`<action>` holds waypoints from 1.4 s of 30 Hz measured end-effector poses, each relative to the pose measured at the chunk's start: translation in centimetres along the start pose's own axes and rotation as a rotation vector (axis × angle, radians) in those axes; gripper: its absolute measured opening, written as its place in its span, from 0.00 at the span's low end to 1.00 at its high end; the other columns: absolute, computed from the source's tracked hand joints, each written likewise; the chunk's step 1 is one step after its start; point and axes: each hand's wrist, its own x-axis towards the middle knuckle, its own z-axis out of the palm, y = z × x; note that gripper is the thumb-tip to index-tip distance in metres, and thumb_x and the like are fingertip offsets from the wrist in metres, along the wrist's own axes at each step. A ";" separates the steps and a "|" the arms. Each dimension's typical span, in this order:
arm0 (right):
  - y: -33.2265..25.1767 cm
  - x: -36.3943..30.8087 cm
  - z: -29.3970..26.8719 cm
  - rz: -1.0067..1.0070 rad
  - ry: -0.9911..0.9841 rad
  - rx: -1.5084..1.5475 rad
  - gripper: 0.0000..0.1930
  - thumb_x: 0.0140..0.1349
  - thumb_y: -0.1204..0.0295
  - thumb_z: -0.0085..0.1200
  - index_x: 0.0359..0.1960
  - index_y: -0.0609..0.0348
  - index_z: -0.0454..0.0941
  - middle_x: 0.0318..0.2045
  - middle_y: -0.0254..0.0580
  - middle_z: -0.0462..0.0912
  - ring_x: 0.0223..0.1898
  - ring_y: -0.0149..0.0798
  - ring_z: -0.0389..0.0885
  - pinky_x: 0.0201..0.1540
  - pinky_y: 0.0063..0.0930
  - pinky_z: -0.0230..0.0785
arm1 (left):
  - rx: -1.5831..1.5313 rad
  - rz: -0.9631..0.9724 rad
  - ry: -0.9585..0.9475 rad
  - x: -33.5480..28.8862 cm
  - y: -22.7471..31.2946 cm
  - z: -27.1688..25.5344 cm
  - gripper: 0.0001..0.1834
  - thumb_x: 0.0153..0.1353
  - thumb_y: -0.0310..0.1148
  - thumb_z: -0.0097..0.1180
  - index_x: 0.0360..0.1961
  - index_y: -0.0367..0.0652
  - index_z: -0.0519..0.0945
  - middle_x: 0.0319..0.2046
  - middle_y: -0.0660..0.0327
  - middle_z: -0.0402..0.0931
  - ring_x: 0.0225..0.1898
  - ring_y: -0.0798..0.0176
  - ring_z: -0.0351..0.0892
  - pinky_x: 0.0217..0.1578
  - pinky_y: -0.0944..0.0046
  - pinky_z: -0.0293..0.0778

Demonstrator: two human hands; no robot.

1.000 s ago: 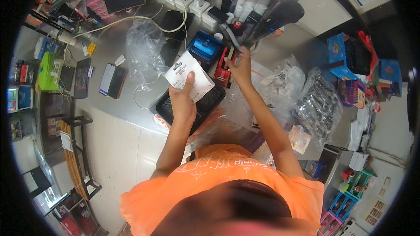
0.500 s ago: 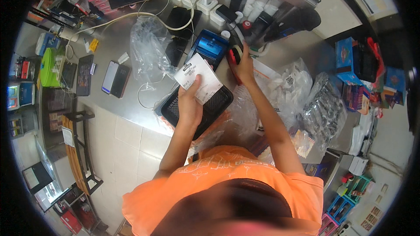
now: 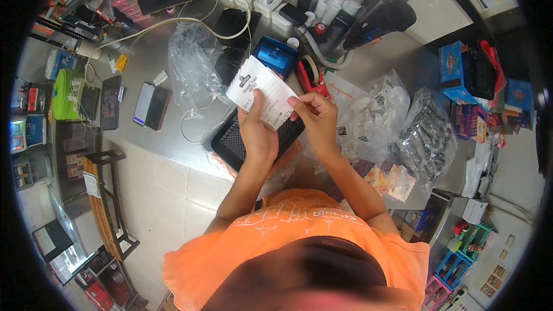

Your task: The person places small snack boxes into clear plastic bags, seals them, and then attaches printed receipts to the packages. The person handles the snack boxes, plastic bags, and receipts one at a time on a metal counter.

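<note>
A white printed receipt [image 3: 264, 93] is pinched in my left hand [image 3: 255, 129], thumb on top. The thumb and fingers of my right hand [image 3: 315, 116] close at the receipt's right edge; whether a piece of tape sits between them I cannot make out. Below the paper lies a black ribbed plastic tray [image 3: 227, 144], partly covered by my hands. Beyond my right hand a red tape dispenser [image 3: 313, 76] rests on the steel counter. A blue receipt printer [image 3: 275, 56] stands just past the receipt.
Clear plastic bags [image 3: 194, 63] lie on the left, and more bags [image 3: 429, 144] crowd the right side. A phone [image 3: 151, 105] sits near the counter's left front edge. Cables, white plug adapters [image 3: 268, 4] and paper rolls [image 3: 334, 3] line the back.
My right hand has come back from the tape dispenser to the receipt's right edge. My left hand still holds the receipt, shifted slightly right.
</note>
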 end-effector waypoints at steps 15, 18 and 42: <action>12.9 8.0 -11.7 0.251 0.144 -0.362 0.21 0.58 0.58 0.61 0.43 0.63 0.79 0.41 0.44 0.80 0.37 0.39 0.77 0.43 0.30 0.69 | 0.069 0.171 0.035 1.4 0.7 -0.7 0.22 0.69 0.31 0.43 0.62 0.37 0.59 0.54 0.50 0.70 0.56 0.52 0.73 0.56 0.54 0.70; 14.1 7.9 -13.2 0.379 0.107 -0.069 0.17 0.58 0.59 0.62 0.39 0.61 0.80 0.42 0.41 0.79 0.34 0.31 0.78 0.40 0.24 0.71 | 0.090 0.154 0.024 1.0 0.4 -0.7 0.22 0.69 0.30 0.43 0.62 0.36 0.58 0.53 0.49 0.71 0.56 0.52 0.73 0.55 0.55 0.71; 12.6 8.6 -11.4 -0.190 0.119 -0.462 0.20 0.59 0.76 0.58 0.50 0.58 0.63 0.25 0.41 0.81 0.27 0.31 0.74 0.34 0.23 0.66 | 0.114 0.065 0.014 0.6 0.1 -1.5 0.22 0.69 0.29 0.43 0.63 0.37 0.59 0.53 0.50 0.72 0.54 0.53 0.74 0.55 0.55 0.70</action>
